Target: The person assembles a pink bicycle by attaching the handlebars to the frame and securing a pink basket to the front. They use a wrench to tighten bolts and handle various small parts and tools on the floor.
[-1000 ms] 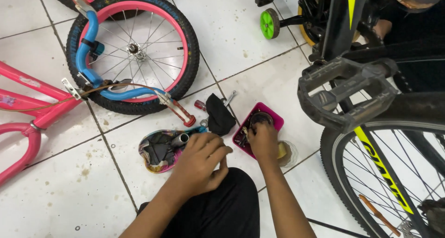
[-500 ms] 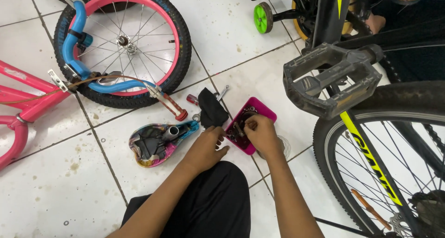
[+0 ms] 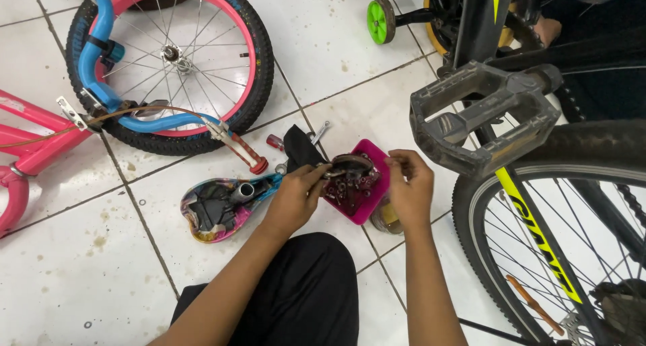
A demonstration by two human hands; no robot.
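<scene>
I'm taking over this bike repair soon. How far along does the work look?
Done: saddle lies off on the tiles. In hand: left hand picks a metal part at the pink tray of small hardware; right hand is at its edge. Left: pink bike lies unassembled.

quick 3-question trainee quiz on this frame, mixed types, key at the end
1. True or false: the left hand is over the pink tray.
2. What lies on the floor left of the tray? A) bike saddle B) helmet C) pump
3. Fill in: the small wheel has a ____ rim.

Key:
1. True; its fingers reach over the tray's left edge, while the right hand is at the right edge.
2. A, the saddle.
3. Pink.
</scene>
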